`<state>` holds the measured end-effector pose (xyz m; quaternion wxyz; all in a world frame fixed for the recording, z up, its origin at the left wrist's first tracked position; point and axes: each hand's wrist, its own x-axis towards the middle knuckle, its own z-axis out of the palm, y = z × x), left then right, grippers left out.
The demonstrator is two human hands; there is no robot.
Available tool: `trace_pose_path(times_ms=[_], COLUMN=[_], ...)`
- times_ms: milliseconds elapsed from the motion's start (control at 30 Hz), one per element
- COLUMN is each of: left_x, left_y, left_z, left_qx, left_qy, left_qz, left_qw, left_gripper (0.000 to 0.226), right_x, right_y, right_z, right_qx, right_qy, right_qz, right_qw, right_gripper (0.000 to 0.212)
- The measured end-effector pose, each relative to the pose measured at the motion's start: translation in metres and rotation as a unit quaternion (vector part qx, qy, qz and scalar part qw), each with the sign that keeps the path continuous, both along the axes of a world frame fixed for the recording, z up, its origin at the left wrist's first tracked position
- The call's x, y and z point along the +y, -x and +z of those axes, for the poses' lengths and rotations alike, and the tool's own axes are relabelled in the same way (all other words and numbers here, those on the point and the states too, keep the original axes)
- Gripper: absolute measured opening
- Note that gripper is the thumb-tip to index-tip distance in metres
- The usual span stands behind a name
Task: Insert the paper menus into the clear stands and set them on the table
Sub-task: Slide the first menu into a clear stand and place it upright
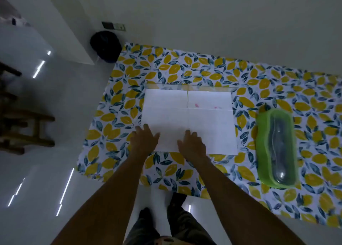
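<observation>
Both hands, the left (145, 136) and right (191, 142), are laid flat and unclenched, grasping nothing, on the near edge of the paper menus (187, 122), spread broadside on the tabletop (185, 67) with the clear stands (188, 87) just beyond.

Both bare forearms stretched forward and slightly converging, left hand (146, 139) palm-down with fingers spread, right hand (192, 143) likewise flat and palm-down just beside it (thumbs turned toward each other, a narrow gap between the two), neither one curled around anything.
</observation>
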<state>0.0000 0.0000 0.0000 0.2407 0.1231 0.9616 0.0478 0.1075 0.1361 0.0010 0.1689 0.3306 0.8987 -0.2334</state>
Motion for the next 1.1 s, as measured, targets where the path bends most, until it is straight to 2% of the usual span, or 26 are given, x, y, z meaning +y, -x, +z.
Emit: trace_pose_path(times_ms=[100, 233, 433, 700, 833, 1100], left_x=[-0.013, -0.021, -0.031, -0.059, -0.067, -0.084], left_y=[-0.001, 0.007, 0.019, 0.05, 0.057, 0.058], left_z=[-0.007, -0.014, -0.023, -0.036, -0.036, -0.029], left_qx=[-0.035, -0.057, -0.071, -0.163, -0.162, -0.152], left_qy=[-0.01, -0.041, -0.105, -0.241, -0.234, -0.206], left_qz=[0.045, 0.052, 0.06, 0.103, 0.058, 0.062], left_qw=[0.998, 0.996, 0.99, 0.951, 0.957, 0.965], left_gripper=[0.082, 0.087, 0.077, 0.054, 0.05, 0.043], right_x=[-0.017, -0.044, -0.065, -0.074, -0.081, -0.093], right_y=[-0.006, -0.011, 0.002, 0.022, 0.023, 0.015], right_z=[-0.007, -0.016, -0.019, -0.015, -0.015, -0.01], right_qx=[0.0, 0.055, 0.093, 0.037, 0.053, 0.095], right_qy=[0.032, 0.032, -0.003, -0.039, -0.021, 0.063], right_qz=[-0.075, -0.163, -0.286, -0.329, -0.364, -0.418], right_qw=[0.997, 0.985, 0.954, 0.943, 0.93, 0.901], right_gripper=[0.043, 0.036, 0.038, 0.041, 0.042, 0.04])
